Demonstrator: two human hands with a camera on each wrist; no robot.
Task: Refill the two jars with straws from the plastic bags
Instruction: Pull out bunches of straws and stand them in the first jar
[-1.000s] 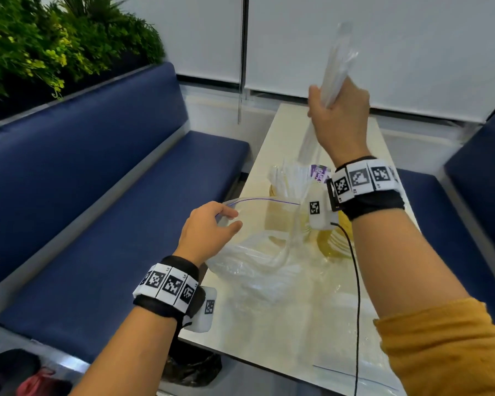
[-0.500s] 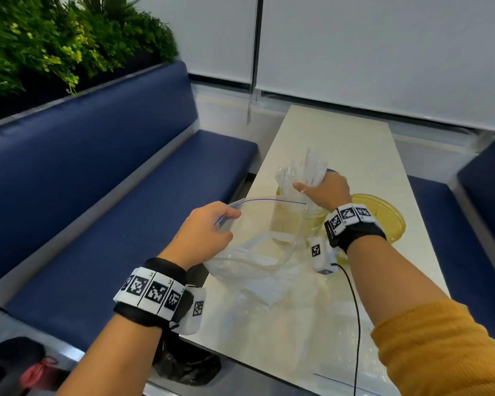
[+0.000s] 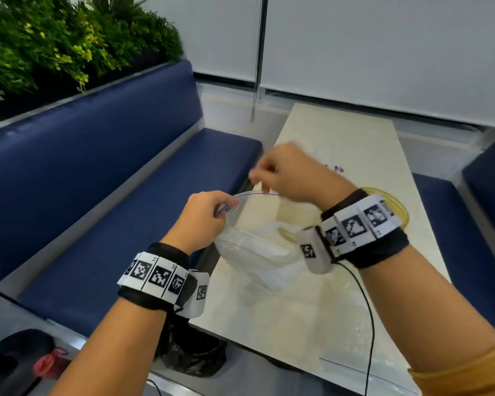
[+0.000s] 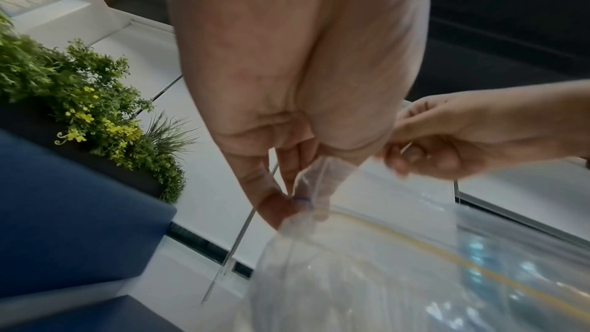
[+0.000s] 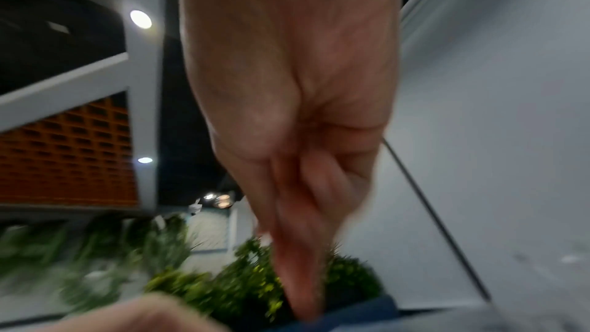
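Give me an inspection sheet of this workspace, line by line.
Surface: pale table, glossy.
Job's things: clear zip bag held open above the table; yellowish jar mostly hidden behind the right wrist; second bag flat at the near edge.
Clutter: black bag below the table edge.
Grippers: left hand pinches the bag rim; right hand blurred at the rim, grip unclear.
Cables: black cable from the right wristband.
Surroundings: blue bench, plants, white blinds.
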